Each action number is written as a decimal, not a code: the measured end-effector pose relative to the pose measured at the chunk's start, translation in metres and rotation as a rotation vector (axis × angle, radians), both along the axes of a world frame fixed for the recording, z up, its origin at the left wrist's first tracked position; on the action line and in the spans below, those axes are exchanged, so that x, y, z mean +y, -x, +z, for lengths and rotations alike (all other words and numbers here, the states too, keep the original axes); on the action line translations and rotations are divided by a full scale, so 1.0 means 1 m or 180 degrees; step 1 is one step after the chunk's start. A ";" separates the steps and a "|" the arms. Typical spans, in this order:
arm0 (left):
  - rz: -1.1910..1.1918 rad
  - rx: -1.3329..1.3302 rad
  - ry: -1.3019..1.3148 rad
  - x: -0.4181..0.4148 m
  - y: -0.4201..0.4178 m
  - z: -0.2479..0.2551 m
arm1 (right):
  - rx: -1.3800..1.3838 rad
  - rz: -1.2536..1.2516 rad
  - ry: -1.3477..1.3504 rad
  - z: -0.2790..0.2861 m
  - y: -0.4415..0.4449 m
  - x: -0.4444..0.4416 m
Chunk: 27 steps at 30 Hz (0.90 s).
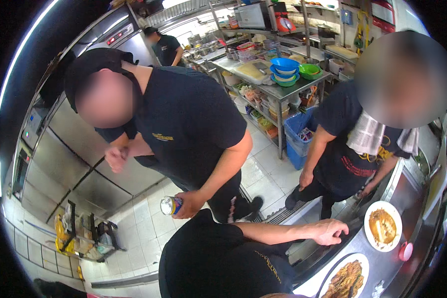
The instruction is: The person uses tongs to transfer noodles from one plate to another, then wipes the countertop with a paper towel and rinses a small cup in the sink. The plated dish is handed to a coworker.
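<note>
My left hand [329, 231] reaches over the near edge of a stainless steel counter [381, 264], empty, with its fingers loosely bent and apart. Just right of it is a white oval plate [368, 232] of food in orange-brown sauce with a pale strip on top. Below that hand lies a second white plate [365, 266] heaped with what look like noodles; a dark curved line runs along its left side. A small pink cup [406, 251] stands beside the upper plate. My right hand is out of view; only a sliver of skin, perhaps its forearm, shows at the bottom edge.
A co-worker [193, 111] close by on the left holds a drink can [167, 205]. Another co-worker [331, 156] stands beyond the counter, a cloth over the shoulders; a third is farther back. Behind are a prep table [301, 87] with stacked bowls, a blue bin [296, 158] and a low rack [83, 242].
</note>
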<state>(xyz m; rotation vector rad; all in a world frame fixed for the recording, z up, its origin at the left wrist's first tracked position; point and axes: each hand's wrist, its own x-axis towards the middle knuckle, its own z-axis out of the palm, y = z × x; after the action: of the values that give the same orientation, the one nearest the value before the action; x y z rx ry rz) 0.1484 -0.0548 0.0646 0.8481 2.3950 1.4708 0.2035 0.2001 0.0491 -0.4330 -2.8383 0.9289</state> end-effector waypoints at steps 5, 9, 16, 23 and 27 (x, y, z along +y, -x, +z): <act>-0.0042 0.0131 -0.0142 0.001 0.001 0.031 | 0.0033 0.0122 0.0010 -0.002 0.010 -0.003; 0.0314 0.0211 0.0016 -0.014 0.006 0.046 | 0.0097 0.0236 0.0016 -0.003 0.023 -0.003; 0.0434 -0.0041 0.0135 -0.031 0.009 0.020 | 0.0132 0.0187 0.0093 -0.006 0.028 -0.006; -0.0212 -0.0673 0.0271 -0.013 0.012 -0.016 | -0.0042 -0.0060 0.0112 -0.002 0.023 -0.001; -0.0456 -0.0727 0.0598 -0.024 0.029 -0.010 | -0.0043 -0.0093 0.0100 0.000 0.024 -0.005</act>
<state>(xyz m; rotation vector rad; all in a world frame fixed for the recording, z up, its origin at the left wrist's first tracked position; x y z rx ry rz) 0.1191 -0.0787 0.0550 0.7467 2.2121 1.1973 0.1793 0.1955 0.0493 -0.4847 -2.8250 0.9700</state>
